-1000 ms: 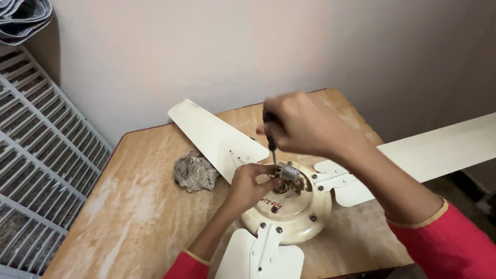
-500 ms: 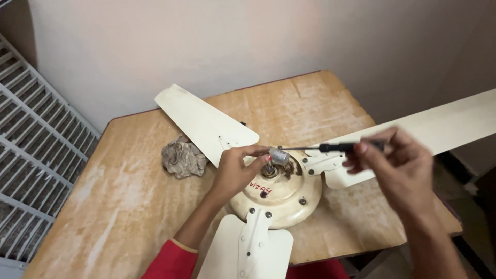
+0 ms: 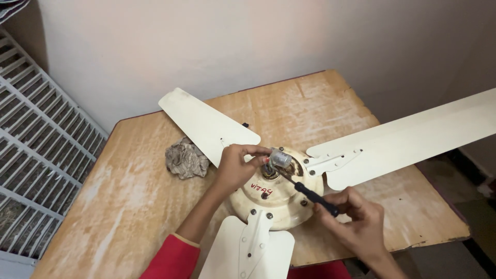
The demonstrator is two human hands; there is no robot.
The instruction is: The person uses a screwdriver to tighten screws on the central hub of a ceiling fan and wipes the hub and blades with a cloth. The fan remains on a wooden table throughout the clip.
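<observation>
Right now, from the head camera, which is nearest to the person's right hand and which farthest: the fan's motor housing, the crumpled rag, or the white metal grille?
From the right hand, which holds a screwdriver:
1. Motor housing, just left of the hand at the fan's centre.
2. Crumpled rag, farther left on the wooden table, beside a blade.
3. White metal grille, beyond the table's left edge.

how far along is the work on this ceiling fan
Done: the ceiling fan lies on the wooden table, hub exposed. In hand: left hand holds a small metal cylinder at the hub; right hand angles a screwdriver under it. Left: all three blades remain screwed on.
</observation>
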